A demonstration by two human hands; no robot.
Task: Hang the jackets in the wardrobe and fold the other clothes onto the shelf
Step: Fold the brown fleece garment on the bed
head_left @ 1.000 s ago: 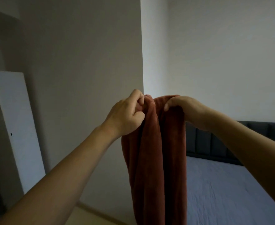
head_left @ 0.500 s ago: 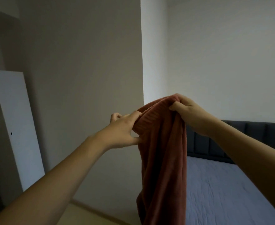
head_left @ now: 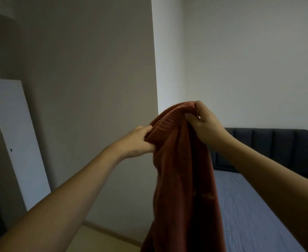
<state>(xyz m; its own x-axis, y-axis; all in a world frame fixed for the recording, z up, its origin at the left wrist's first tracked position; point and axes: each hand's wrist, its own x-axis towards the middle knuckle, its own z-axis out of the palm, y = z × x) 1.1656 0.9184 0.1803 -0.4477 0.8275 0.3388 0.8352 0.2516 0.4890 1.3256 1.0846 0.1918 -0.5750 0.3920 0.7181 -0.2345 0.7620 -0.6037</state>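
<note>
Both grips pinch the ribbed top edge of the rust-red knit garment (head_left: 182,179), left hand (head_left: 140,142) lower, right hand (head_left: 202,122) higher; it looks soft, limp and light, best held by that edge.

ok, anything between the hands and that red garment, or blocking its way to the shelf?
Nothing between them: left hand and right hand both grip the red garment at its top edge. No shelf or wardrobe is in view, so that path cannot be judged.

- Rust-red garment (head_left: 182,175): soft knit with a ribbed band along its top edge, held up in the air, hanging limp from centre toward 6 o'clock, bunched in long vertical folds.
</note>
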